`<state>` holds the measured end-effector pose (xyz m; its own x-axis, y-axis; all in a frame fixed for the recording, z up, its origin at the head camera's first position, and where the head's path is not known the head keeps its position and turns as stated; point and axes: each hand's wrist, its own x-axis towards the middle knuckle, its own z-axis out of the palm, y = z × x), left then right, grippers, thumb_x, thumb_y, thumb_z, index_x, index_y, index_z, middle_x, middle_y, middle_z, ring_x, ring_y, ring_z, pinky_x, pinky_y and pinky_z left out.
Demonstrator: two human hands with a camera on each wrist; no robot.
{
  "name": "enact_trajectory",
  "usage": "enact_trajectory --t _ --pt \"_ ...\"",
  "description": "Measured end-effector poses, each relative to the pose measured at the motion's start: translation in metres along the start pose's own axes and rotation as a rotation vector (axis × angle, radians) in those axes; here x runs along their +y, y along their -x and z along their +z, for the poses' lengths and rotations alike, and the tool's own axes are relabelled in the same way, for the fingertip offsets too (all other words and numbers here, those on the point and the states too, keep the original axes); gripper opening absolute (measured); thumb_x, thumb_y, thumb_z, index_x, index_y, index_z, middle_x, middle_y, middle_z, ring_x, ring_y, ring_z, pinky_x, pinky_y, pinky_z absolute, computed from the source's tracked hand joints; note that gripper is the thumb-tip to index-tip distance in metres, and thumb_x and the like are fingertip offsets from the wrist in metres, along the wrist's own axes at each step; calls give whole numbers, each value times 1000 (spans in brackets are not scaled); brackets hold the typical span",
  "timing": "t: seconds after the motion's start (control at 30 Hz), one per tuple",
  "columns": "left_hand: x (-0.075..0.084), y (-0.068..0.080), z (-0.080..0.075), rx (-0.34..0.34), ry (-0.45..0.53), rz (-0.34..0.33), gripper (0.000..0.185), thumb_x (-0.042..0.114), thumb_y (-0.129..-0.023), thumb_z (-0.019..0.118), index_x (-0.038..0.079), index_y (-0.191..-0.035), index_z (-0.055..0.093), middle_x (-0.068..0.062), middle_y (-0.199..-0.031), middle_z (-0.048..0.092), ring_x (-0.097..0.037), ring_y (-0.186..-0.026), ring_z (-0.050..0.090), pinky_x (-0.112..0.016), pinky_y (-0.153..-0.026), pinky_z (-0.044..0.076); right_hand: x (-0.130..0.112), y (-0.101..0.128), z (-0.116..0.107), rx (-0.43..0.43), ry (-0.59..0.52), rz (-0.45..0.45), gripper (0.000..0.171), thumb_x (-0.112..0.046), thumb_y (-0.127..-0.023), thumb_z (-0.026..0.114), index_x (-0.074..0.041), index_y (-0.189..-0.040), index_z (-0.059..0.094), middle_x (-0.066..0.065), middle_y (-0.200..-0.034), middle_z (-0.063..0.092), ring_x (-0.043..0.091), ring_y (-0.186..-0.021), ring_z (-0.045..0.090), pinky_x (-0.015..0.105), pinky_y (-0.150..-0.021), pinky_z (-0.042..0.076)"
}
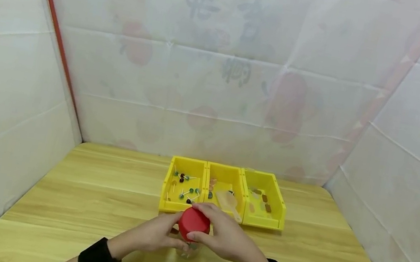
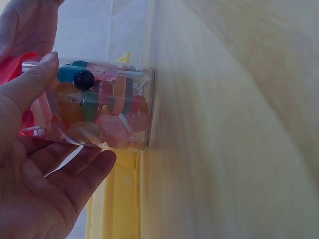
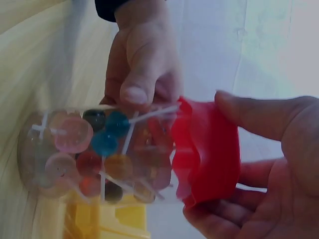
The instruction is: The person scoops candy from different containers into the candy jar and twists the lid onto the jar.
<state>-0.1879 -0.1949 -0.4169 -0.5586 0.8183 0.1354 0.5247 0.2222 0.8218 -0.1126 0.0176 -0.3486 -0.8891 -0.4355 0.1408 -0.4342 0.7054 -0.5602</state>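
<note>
A clear jar [image 3: 99,154] full of small lollipops with white sticks stands upright on the table, in front of the yellow bins. My left hand [image 1: 151,234] holds it by the upper side, the thumb across the wall in the left wrist view. A red lid [image 1: 193,224] with a wavy rim sits over the jar's mouth. From the right, my right hand [image 1: 227,236] grips this lid between thumb and fingers. Whether the lid is fully seated cannot be told. In the head view, the hands and lid hide most of the jar.
Just behind the hands stand three joined yellow bins [image 1: 278,220]. Lollipops [image 1: 186,178] lie scattered in the left one, a wooden scoop [image 1: 228,201] leans in the middle one, and several brown pieces [image 1: 264,198] are in the right one. White sheets [image 1: 218,85] surround the wooden table [image 1: 99,186].
</note>
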Motion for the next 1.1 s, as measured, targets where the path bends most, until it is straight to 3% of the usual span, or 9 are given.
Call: enact_trajectory --t 0.17,0.8,1.1 --pt "-1 -1 -2 8 -5 -22 63 37 -86 76 18 -139 49 8 -126 59 -8 -112 58 -22 -88 51 -9 -2 4 51 55 52 67 -53 -92 61 -11 -142 49 5 -137 53 13 -95 59 24 -72 51" --pt "-5 3 -3 39 -62 -26 65 38 -85 76 16 -140 49 6 -126 60 -10 -111 59 -22 -87 51 -17 -5 16 138 64 133 68 -52 -88 68 -9 -138 53 6 -130 57 15 -92 59 23 -68 51" --pt "-6 3 -4 45 -39 -53 65 38 -84 77 15 -138 50 5 -126 60 -12 -111 60 -23 -87 52 -14 -6 15 123 67 122 71 -54 -87 67 -9 -139 51 6 -130 56 16 -92 58 23 -67 51"
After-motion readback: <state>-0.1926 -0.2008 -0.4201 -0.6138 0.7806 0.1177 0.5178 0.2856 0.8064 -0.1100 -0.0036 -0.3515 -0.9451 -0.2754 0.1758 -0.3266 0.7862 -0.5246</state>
